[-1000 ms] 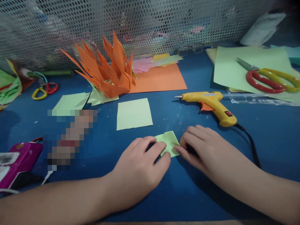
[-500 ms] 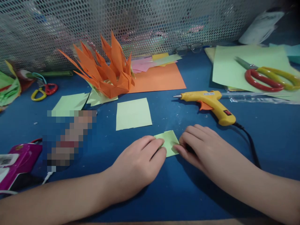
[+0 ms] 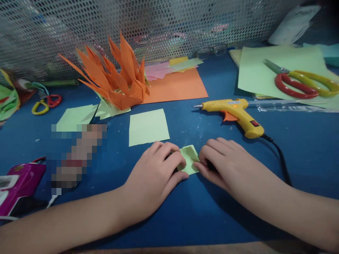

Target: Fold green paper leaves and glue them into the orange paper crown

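Note:
Between my two hands a small piece of folded light green paper [image 3: 189,160] lies on the blue tabletop. My left hand [image 3: 161,171] has its thumb and bent fingers closed on the paper's left edge. The right edge is pinched by my right hand [image 3: 218,160], its thumb in front and its other fingers curled under. A flat light green square of paper [image 3: 148,127] rests just beyond my left hand. Past my right hand is a yellow glue gun [image 3: 234,113] with an orange trigger, nozzle pointing left.
A spiky orange folded-paper piece [image 3: 124,93] stands at the back, beside an orange sheet [image 3: 177,86]. Red-and-yellow scissors [image 3: 296,84] lie on green paper [image 3: 254,70] at right. Smaller scissors [image 3: 47,103] and a purple device [image 3: 25,180] are at left. A perforated metal panel [image 3: 169,21] closes the back.
The fingers of my left hand have lifted and bent more, with the thumb lower on the paper's edge. A fold at the paper's right side now shows. My right hand keeps its pinch.

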Action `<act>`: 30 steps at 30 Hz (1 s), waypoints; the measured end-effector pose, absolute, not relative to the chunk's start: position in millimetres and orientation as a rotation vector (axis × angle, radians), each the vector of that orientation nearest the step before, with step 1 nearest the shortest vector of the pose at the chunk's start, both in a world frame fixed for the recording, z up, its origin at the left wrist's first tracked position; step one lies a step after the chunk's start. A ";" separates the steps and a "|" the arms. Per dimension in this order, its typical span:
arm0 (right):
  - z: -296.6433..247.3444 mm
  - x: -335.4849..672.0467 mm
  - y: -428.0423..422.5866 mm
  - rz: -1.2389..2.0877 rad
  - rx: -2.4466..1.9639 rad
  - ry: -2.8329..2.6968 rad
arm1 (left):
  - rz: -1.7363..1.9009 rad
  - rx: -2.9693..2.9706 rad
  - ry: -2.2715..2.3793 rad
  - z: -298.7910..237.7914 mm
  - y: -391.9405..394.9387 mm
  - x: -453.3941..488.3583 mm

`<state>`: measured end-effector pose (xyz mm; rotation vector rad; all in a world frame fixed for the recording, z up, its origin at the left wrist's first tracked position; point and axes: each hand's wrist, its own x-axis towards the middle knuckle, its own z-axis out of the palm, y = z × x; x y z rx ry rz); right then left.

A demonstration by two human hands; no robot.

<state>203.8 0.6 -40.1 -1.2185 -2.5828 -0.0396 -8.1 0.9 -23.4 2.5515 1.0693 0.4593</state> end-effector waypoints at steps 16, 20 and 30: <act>-42.5 212.6 10.3 0.405 -1.252 -2.467 | 0.419 2.195 1.323 -23.0 7.8 -2.5; -42.2 208.6 8.1 0.356 -1.267 -2.472 | 0.426 2.227 1.338 -24.6 7.8 -1.4; -40.6 208.1 11.3 0.491 -1.318 -2.451 | 0.424 2.191 1.305 -24.6 10.0 -5.4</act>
